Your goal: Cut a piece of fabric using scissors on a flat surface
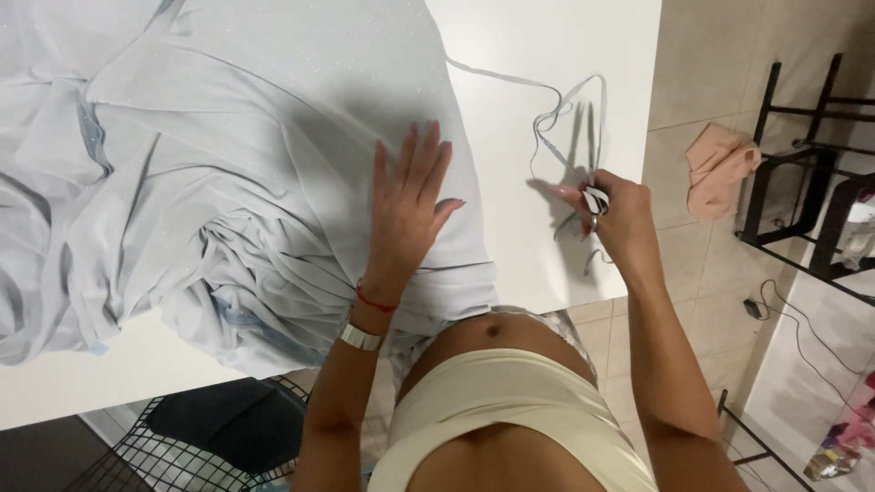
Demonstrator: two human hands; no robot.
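Observation:
A large pale grey-blue fabric (210, 155) lies bunched and folded over the white table (538, 55). My left hand (410, 205) rests flat on the fabric near its right edge, fingers spread. A thin strip of the same fabric (556, 114) trails from the cloth across the bare tabletop in loops. My right hand (615, 214) is closed around a small pair of scissors (594, 200) at the end of that strip, near the table's front right corner.
A black wire chair (219, 433) with a dark cushion stands under the table's near edge. On the tiled floor to the right lie a pink cloth (715, 169), a black metal rack (811, 164) and a black cable (793, 314).

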